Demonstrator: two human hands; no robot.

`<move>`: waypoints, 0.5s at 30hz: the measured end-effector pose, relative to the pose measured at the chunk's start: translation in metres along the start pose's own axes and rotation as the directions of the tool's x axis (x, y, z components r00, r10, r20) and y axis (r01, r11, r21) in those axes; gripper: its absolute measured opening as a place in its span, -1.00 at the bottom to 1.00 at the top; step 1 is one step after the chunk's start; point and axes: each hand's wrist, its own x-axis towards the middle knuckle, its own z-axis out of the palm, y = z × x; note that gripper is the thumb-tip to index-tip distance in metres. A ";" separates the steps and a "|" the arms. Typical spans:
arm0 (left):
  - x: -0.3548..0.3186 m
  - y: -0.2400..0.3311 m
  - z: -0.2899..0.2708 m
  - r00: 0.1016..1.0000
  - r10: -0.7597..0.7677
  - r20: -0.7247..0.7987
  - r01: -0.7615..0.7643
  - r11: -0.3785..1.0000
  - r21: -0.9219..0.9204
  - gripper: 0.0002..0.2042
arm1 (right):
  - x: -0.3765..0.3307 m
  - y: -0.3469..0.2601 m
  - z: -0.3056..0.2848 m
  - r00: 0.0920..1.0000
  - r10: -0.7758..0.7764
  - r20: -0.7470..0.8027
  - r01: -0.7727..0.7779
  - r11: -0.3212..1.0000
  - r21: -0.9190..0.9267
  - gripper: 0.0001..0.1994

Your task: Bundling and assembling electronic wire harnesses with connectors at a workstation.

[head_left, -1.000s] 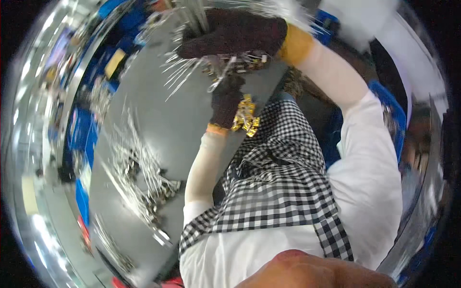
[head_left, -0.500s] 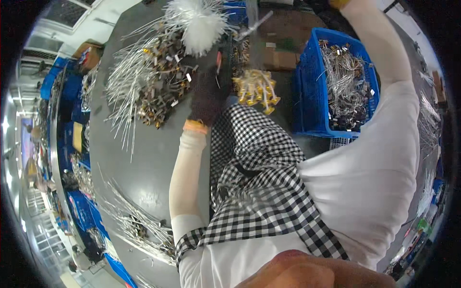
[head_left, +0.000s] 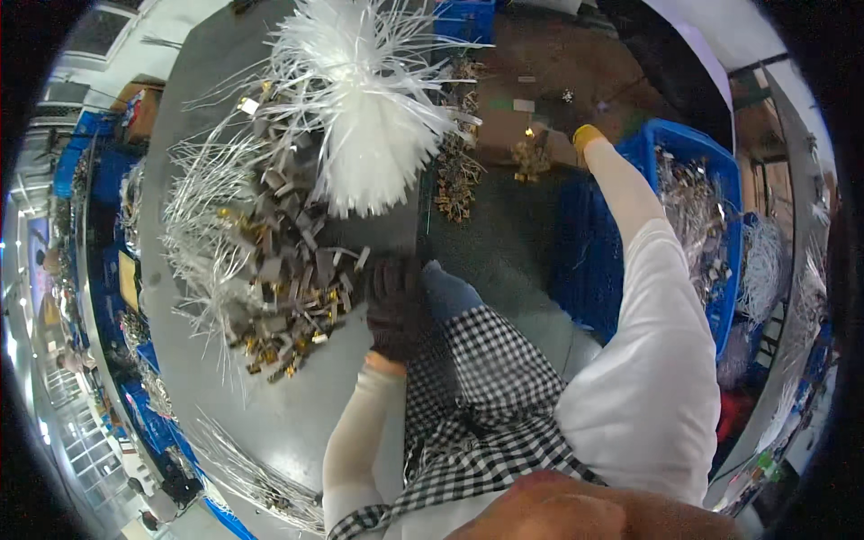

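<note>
My left hand point(head_left: 394, 310), in a dark knit glove, rests at the table's edge with its fingers curled; what is in them is hidden. Beside it lies a heap of white wires with grey and yellow connectors point(head_left: 301, 261). Just beyond stands a thick sheaf of white plastic strips point(head_left: 373, 135). My right arm stretches forward and right, past the table edge. My right hand point(head_left: 556, 146), in a dark glove with a yellow cuff, is lost against the dark background. Near it is a blurred bunch of yellowish connectors point(head_left: 531, 162); whether I hold it cannot be made out.
A blue crate point(head_left: 650, 157) of wire harnesses stands right, partly behind my right arm. More connectors point(head_left: 457, 184) lie beyond the table edge, near brown cardboard point(head_left: 504, 67). Loose wires point(head_left: 256, 472) lie on the near left of the table. Blue bins line the far left.
My right hand has swung inward from the upper right. The connector bunch has shifted right and farther away. My left hand has come nearer me, and the red-handled tool beside it no longer shows.
</note>
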 end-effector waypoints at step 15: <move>-0.029 -0.015 0.022 0.966 -0.133 0.220 0.106 0.986 0.130 -0.49 | 0.237 -0.021 0.061 0.967 0.081 -0.242 0.036 0.895 0.444 -0.56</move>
